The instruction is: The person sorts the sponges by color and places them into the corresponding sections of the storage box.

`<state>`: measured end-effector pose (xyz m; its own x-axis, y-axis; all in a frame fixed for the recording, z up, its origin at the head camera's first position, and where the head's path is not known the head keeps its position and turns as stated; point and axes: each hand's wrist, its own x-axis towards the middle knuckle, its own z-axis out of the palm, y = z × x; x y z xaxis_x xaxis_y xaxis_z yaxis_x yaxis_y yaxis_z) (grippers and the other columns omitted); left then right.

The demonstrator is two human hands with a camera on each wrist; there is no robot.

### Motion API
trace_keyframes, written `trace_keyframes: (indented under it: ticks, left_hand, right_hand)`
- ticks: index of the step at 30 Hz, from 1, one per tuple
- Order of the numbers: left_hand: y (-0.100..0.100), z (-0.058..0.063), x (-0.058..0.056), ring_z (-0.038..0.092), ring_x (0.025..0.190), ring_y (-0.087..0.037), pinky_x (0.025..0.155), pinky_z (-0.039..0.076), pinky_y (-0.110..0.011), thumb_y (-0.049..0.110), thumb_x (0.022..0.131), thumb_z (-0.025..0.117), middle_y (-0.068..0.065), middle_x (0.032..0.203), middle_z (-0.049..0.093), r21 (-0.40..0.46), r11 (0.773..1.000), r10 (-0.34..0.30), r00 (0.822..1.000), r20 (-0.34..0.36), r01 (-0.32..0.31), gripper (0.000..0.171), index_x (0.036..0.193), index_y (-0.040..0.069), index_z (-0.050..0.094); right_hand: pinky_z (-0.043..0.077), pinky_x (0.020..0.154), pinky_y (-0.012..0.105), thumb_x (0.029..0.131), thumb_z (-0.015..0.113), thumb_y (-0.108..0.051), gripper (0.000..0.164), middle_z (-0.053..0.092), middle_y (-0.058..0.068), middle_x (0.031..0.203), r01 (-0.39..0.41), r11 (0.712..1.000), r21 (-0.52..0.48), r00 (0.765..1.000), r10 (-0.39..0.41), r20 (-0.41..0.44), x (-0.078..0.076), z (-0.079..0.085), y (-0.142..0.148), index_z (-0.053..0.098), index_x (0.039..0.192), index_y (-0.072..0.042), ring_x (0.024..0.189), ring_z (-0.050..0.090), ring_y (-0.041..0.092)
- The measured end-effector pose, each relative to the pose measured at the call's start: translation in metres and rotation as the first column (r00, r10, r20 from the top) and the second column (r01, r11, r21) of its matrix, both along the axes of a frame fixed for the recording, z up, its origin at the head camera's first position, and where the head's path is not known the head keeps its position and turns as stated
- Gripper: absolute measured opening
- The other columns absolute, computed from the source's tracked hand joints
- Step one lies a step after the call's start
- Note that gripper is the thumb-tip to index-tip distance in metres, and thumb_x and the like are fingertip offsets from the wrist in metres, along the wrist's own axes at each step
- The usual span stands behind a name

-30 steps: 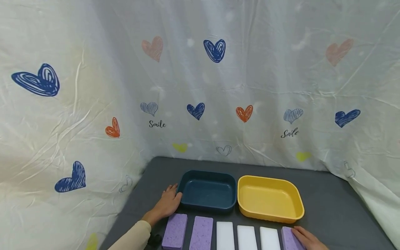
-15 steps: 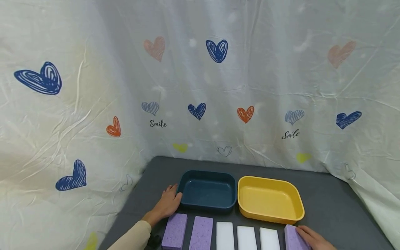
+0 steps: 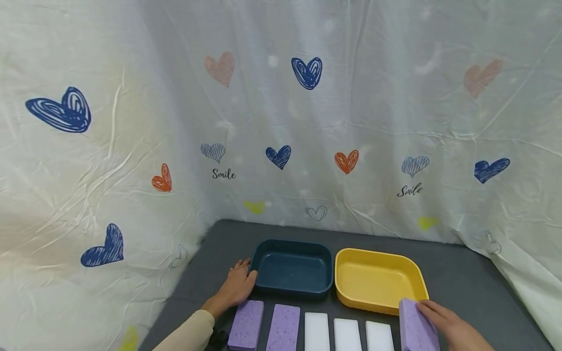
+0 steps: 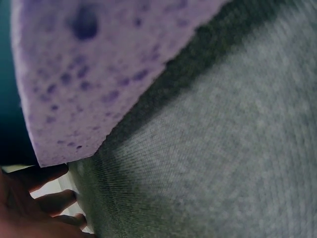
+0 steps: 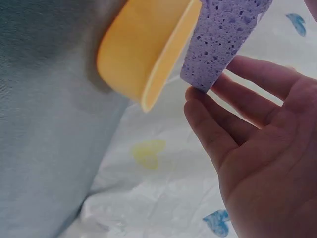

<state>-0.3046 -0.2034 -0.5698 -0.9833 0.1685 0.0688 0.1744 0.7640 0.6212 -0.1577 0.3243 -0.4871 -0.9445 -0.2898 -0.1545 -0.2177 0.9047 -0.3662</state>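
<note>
My right hand (image 3: 456, 326) holds a purple sponge (image 3: 416, 325) by its right edge, raised off the table at the front right corner of the yellow bin (image 3: 373, 305). In the right wrist view the fingers of that hand (image 5: 267, 131) pinch the speckled sponge (image 5: 218, 42); the thumb is mostly out of frame. With its fingers extended, my left hand (image 3: 238, 285) rests against the left side of the dark blue bin (image 3: 291, 294). A second purple sponge (image 3: 246, 325) lies just in front of that hand and fills much of the left wrist view.
Another purple sponge (image 3: 283, 328) and three white sponges, the nearest to it (image 3: 316, 332) among them, continue the front row. Both bins stand side by side on the grey cloth (image 3: 465, 278). A white curtain with printed hearts (image 3: 307, 122) hangs behind and at the sides.
My right hand has drawn the rightmost purple sponge to the right, away from the white ones, then lifted it toward the yellow bin. The left hand stays at the blue bin.
</note>
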Motion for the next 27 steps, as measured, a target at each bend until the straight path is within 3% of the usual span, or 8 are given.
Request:
trace_keyframes:
  ticks: [9,15,27]
  left_hand:
    - [-0.001,0.002,0.002,0.025,0.148,-0.05,0.116,0.011,-0.072,0.022,0.104,0.039,-0.028,0.153,0.041,0.018,1.0,0.009,1.0,-0.011,-0.009,0.046,0.139,-0.002,0.057]
    - [-0.001,-0.001,0.002,0.024,0.149,-0.049,0.116,0.011,-0.071,0.023,0.105,0.038,-0.026,0.154,0.04,0.006,1.0,0.008,1.0,-0.02,-0.008,0.047,0.141,-0.001,0.055]
    - [-0.001,0.001,0.004,0.024,0.149,-0.047,0.116,0.01,-0.072,0.025,0.105,0.037,-0.024,0.154,0.043,0.019,1.0,0.013,1.0,-0.019,-0.013,0.047,0.143,0.003,0.055]
  right_hand:
    - [0.054,0.092,0.056,0.068,0.073,-0.077,0.107,0.049,0.014,0.148,0.037,0.999,0.04,0.993,-0.032,-0.112,-0.004,0.022,-0.022,0.049,0.148,-0.01,0.123,0.056,0.032]
    - [0.052,0.094,0.058,0.067,0.072,-0.078,0.108,0.047,0.014,0.15,0.042,0.999,0.024,0.995,-0.04,-0.091,-0.015,0.034,-0.034,0.046,0.15,-0.014,0.124,0.055,0.034]
    - [0.051,0.097,0.056,0.071,0.064,-0.083,0.106,0.051,0.01,0.147,-0.051,0.998,0.047,0.96,0.062,-0.272,-0.033,0.048,-0.057,0.049,0.148,-0.012,0.125,0.056,0.03]
